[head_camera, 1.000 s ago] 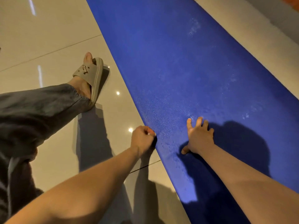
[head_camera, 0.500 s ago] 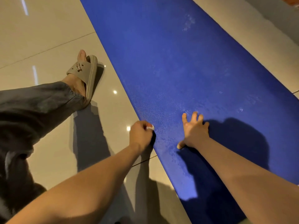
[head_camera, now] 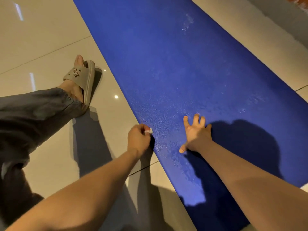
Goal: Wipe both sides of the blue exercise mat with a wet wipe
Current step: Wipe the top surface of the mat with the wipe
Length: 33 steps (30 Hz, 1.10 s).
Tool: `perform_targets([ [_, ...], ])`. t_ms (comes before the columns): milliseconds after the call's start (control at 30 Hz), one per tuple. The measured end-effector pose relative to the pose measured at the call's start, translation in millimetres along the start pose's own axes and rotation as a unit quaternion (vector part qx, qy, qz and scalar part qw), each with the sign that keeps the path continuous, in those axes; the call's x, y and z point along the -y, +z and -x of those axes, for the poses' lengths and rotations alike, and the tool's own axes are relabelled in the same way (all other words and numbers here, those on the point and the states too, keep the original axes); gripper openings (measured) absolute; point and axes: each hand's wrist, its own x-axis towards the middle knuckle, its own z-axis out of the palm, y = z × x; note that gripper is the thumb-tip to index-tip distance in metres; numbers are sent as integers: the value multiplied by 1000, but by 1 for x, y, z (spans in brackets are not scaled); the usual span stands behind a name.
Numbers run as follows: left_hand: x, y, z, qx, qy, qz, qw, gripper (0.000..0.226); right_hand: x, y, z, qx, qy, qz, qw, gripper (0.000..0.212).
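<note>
The blue exercise mat (head_camera: pixel 175 67) lies flat on the tiled floor and runs from the bottom right up to the top middle. Damp streaks glisten on its near part. My left hand (head_camera: pixel 139 140) is at the mat's left edge, its fingers curled round a small crumpled white wet wipe (head_camera: pixel 148 131), of which only a tip shows. My right hand (head_camera: pixel 195 134) lies on the mat with fingers spread and straight, pressing down on the surface.
My left foot in a beige slipper (head_camera: pixel 83 77) stands on the glossy tile floor (head_camera: pixel 41 52) left of the mat, with a grey trouser leg (head_camera: pixel 33 114) behind it. A wall base (head_camera: pixel 281 25) runs along the far right.
Both hands have stayed at almost the same spots on the mat. The view has shifted slightly, and the left hand with the wipe has edged along the mat's left border.
</note>
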Motion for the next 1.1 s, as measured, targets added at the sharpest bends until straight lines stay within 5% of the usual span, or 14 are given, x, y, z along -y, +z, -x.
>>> perform_targets([
  [200,1,17,54,146,160,-136,967,20,0,-3,1,10,-5,-10,1000,150],
  [267,-2,15,30,104,171,-155,967,17,-1,-1,0,11,-6,-15,1000,149],
  [400,-19,7,-31,-31,67,-180,981,18,-2,2,-1,4,-1,-16,1000,150],
  [533,-24,17,-4,18,109,-185,977,21,-3,3,-2,6,-2,-13,1000,150],
  [667,-13,9,22,207,308,-245,896,17,-3,3,-4,10,-3,-10,1000,150],
  [767,-27,-2,-28,220,400,-336,824,21,-5,4,-4,9,-7,-14,1000,149],
  [933,-45,5,-58,46,141,-250,957,23,-10,8,1,6,-15,-37,999,144],
  [1100,-24,15,-6,91,129,-188,969,32,-16,24,29,-33,34,-113,992,116],
])
